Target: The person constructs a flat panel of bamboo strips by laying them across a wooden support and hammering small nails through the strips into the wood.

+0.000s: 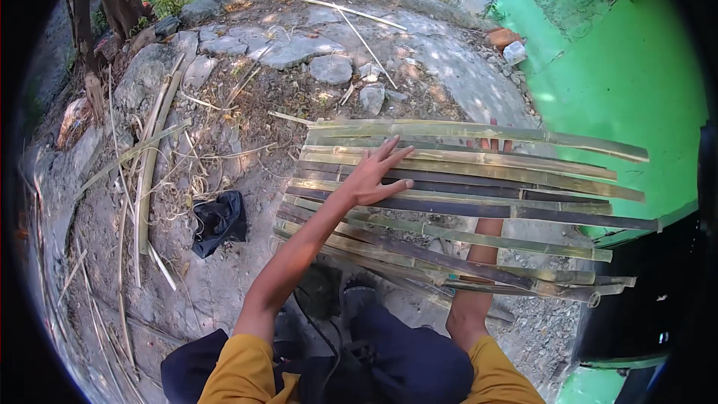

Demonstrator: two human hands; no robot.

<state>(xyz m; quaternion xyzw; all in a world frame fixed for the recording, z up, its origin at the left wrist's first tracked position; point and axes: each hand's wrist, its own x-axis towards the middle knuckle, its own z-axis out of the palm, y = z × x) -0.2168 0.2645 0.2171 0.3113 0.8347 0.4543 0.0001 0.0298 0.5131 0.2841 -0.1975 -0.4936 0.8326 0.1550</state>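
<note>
A row of long split bamboo slats (449,196), green, tan and dark brown, lies across in front of me, side by side with gaps. My left hand (370,179) rests on top of them, left of their middle, with its fingers spread. Underneath the slats runs my right forearm (485,243), partly hidden. Beyond, the stretched fingers of my right hand (493,144) show between and past the far slats, bearing them from below. The right ends of the slats are uneven; the left ends line up more closely.
A crumpled black plastic bag (219,223) lies on the dirt at left, near loose bamboo strips (153,172) and curly shavings. Broken stones (330,69) and thin sticks lie farther off. A green wall (621,82) rises at right. A tree trunk (112,0) stands far left.
</note>
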